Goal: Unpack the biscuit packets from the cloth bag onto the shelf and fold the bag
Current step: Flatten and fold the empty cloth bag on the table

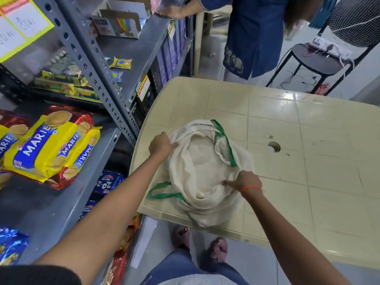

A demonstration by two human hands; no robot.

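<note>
A cream cloth bag (203,161) with green handles lies crumpled and open on the near left corner of a beige plastic table (287,128). My left hand (161,145) grips the bag's left rim. My right hand (244,182) pinches the cloth at the bag's right side. No packet shows inside the bag. Yellow and red Marie biscuit packets (49,145) lie stacked on the grey metal shelf (51,202) to my left.
Blue packets (107,182) sit on a lower shelf level. A slotted grey upright (98,79) stands between shelf and table. Another person in blue (253,36) stands beyond the table, a hand on the upper shelf. A black chair (320,58) stands far right.
</note>
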